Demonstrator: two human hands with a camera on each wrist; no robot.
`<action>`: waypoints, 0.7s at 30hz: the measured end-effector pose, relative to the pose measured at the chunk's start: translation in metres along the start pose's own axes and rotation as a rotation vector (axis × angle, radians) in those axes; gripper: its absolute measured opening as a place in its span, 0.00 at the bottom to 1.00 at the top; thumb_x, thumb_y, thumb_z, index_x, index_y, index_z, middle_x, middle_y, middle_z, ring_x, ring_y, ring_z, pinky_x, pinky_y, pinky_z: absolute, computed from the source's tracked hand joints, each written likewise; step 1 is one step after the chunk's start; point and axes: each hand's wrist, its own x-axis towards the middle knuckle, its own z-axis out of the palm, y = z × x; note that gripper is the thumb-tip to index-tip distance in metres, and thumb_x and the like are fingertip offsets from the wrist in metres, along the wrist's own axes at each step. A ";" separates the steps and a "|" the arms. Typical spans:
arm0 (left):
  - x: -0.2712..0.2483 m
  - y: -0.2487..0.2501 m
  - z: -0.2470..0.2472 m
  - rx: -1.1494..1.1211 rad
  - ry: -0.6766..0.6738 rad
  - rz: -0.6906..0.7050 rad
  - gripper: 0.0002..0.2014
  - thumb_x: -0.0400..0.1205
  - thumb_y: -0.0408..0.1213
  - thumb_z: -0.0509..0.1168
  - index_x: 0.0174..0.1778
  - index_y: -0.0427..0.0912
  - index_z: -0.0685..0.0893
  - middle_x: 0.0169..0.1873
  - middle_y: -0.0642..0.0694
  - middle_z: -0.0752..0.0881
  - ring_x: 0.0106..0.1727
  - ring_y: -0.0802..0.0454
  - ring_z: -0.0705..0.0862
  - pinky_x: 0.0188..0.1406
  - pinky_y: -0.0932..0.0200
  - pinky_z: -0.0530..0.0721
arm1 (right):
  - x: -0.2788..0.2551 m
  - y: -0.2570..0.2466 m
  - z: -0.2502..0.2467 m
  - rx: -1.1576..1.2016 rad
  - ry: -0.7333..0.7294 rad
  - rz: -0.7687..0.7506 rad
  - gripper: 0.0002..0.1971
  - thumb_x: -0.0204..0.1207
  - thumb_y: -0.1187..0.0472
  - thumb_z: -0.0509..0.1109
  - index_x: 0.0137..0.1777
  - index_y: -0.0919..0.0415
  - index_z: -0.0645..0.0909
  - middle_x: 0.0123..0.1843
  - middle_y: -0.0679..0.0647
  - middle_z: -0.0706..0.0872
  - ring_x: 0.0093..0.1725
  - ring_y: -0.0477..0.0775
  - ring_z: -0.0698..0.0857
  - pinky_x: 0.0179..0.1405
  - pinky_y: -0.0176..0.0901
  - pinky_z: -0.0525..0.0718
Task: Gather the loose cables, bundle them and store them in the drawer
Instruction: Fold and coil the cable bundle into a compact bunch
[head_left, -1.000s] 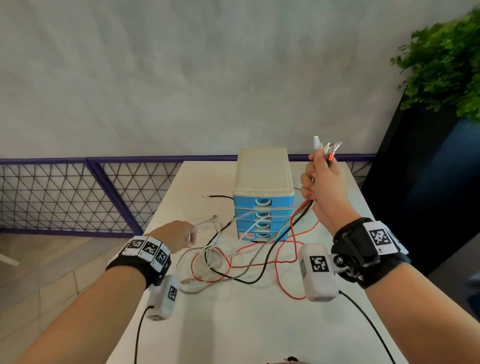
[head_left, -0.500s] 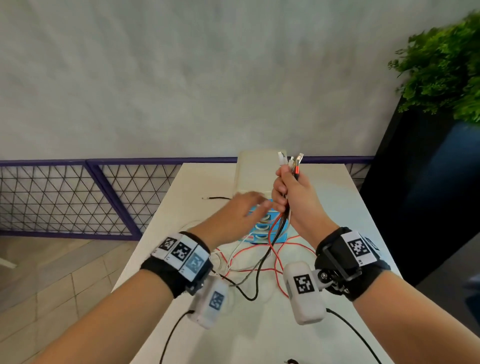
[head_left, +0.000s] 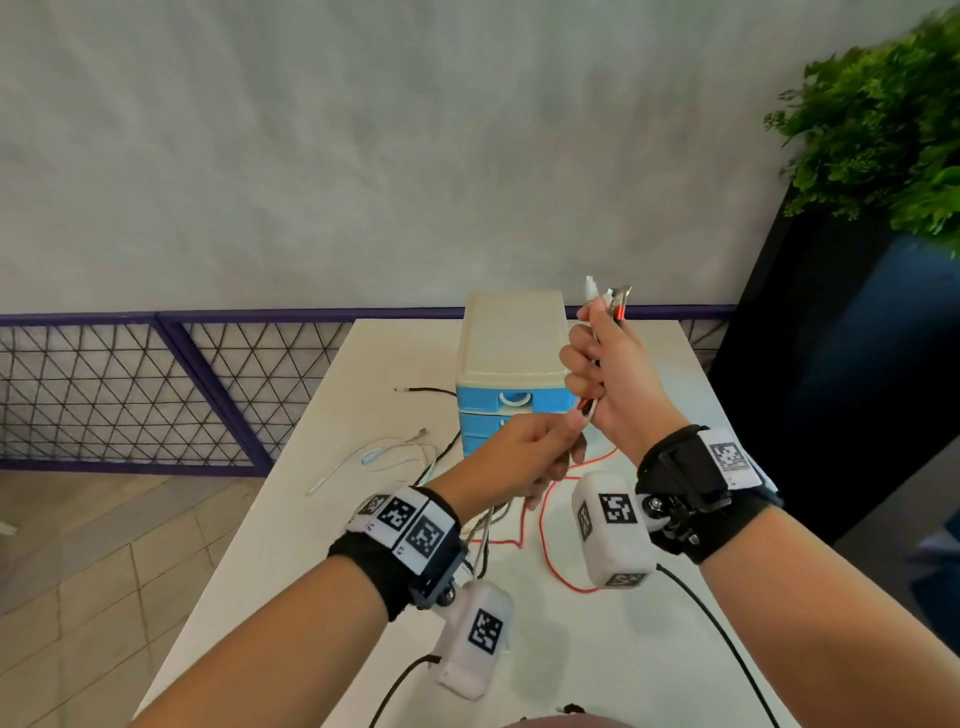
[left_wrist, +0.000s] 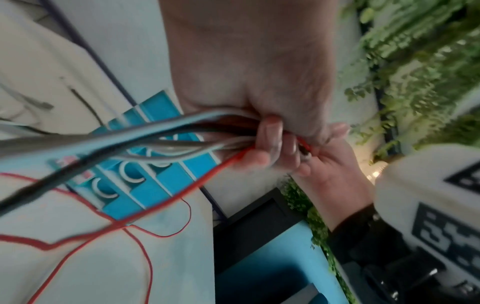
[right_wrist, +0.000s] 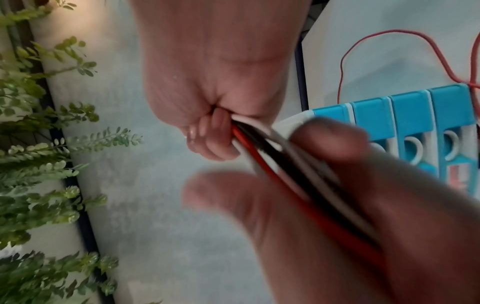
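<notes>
My right hand (head_left: 597, 364) is raised in front of the drawer unit (head_left: 511, 343) and grips a bunch of red, black, white and grey cables (right_wrist: 272, 164) near their ends. The plugs (head_left: 608, 296) stick out above its fist. Just below it, my left hand (head_left: 535, 457) curls round the same bunch of cables (left_wrist: 155, 131), which trails down to the table. A red cable (head_left: 545, 525) loops on the table (head_left: 597, 675). A white cable (head_left: 374, 457) and a black cable end (head_left: 426, 391) lie loose to the left. All the blue drawers (head_left: 514, 402) are closed.
A purple railing with wire mesh (head_left: 208, 389) runs behind and left of the table. A dark planter (head_left: 831, 364) with a green plant (head_left: 883, 130) stands close on the right. The table's left edge drops to a tiled floor (head_left: 104, 571).
My left hand left the cables lying at the table's left, came across to the right hand, and now grips the bunch below it. The right hand shifted slightly left, still holding the cable ends.
</notes>
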 end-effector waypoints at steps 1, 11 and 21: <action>-0.002 -0.002 -0.003 -0.037 -0.003 -0.038 0.26 0.80 0.64 0.48 0.35 0.44 0.75 0.20 0.55 0.65 0.18 0.58 0.62 0.16 0.64 0.68 | 0.002 -0.003 -0.002 0.001 0.014 -0.004 0.14 0.88 0.52 0.56 0.42 0.56 0.71 0.21 0.44 0.64 0.16 0.40 0.59 0.10 0.30 0.55; -0.018 -0.018 -0.020 0.023 -0.231 -0.105 0.25 0.86 0.58 0.45 0.35 0.45 0.75 0.25 0.49 0.66 0.26 0.53 0.70 0.34 0.64 0.74 | 0.004 -0.012 -0.015 -0.026 -0.023 0.117 0.12 0.87 0.52 0.58 0.42 0.55 0.74 0.21 0.43 0.63 0.15 0.38 0.59 0.08 0.29 0.55; -0.016 -0.006 -0.033 0.879 -0.286 -0.151 0.15 0.86 0.49 0.53 0.42 0.46 0.78 0.36 0.49 0.79 0.39 0.52 0.75 0.44 0.56 0.75 | -0.023 0.002 -0.021 -0.538 -0.437 0.591 0.08 0.83 0.56 0.64 0.49 0.60 0.80 0.21 0.43 0.64 0.16 0.37 0.60 0.10 0.26 0.55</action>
